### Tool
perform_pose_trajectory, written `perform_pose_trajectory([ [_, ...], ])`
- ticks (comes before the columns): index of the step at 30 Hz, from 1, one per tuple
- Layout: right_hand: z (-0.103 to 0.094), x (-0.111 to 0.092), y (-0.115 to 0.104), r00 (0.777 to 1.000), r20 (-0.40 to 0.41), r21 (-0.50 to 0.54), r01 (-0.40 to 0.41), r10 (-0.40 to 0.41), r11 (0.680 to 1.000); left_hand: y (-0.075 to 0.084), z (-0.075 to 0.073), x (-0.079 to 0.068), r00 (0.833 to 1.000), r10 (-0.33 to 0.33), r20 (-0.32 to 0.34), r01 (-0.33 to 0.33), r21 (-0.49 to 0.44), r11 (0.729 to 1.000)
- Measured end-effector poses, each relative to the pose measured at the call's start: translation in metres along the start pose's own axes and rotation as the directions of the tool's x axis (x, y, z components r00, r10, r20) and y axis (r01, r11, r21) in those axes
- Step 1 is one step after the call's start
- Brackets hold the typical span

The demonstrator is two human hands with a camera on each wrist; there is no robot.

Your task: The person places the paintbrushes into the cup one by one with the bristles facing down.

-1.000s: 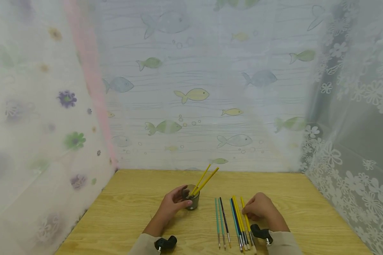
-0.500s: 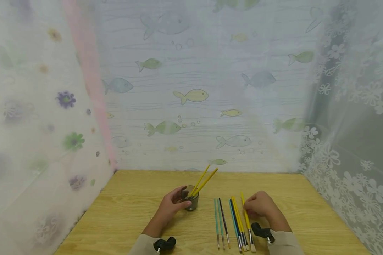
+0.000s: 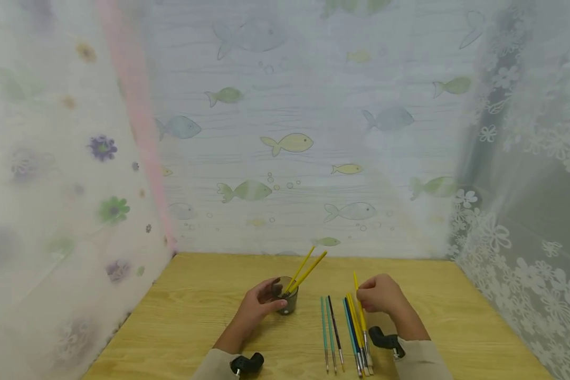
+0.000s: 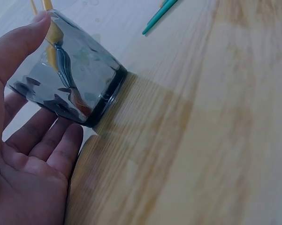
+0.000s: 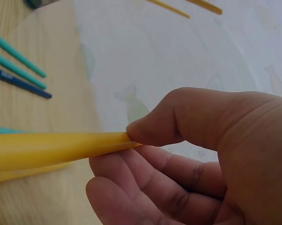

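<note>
My left hand [image 3: 254, 311] curls round a dark, see-through glass cup [image 3: 291, 306], thumb on the near side. Two yellow-handled paintbrushes [image 3: 309, 271] lean in it toward the right. The left wrist view shows a brown-tipped brush head [image 4: 77, 99] through the wall of the cup. Between thumb and fingers, my right hand [image 3: 385, 296] pinches another yellow paintbrush [image 5: 51, 149] near the end of its handle. That brush slants with its bristles toward me, over or beside a row of paintbrushes [image 3: 351, 330]; whether its bristles touch the table cannot be told.
Left of that row lie two teal paintbrushes [image 3: 329, 332] and a dark one [image 3: 335, 327], handles pointing away from me. The wooden table [image 3: 199, 285] is bordered by a fish-print curtain [image 3: 290, 174] behind and flowered sheets on both sides.
My right hand has raised the yellow paintbrush by its handle end, moving away from me and slightly left. The left hand keeps holding the cup in place.
</note>
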State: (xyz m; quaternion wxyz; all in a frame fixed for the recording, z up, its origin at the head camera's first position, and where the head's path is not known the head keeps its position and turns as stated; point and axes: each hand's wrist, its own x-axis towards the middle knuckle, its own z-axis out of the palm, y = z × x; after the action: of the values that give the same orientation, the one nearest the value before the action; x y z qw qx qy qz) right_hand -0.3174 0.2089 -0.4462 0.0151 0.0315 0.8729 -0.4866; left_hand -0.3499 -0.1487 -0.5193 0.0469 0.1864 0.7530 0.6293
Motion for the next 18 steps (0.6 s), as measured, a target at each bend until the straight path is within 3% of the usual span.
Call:
perform_pose_trajectory([
  [18,0.006,-0.003,-0.043,0.995,-0.033,0.11,0.095,-0.092,0.989,0.002,0.0,-0.001,1.0,0.007,0.014,-0.007,-0.019,1.0],
])
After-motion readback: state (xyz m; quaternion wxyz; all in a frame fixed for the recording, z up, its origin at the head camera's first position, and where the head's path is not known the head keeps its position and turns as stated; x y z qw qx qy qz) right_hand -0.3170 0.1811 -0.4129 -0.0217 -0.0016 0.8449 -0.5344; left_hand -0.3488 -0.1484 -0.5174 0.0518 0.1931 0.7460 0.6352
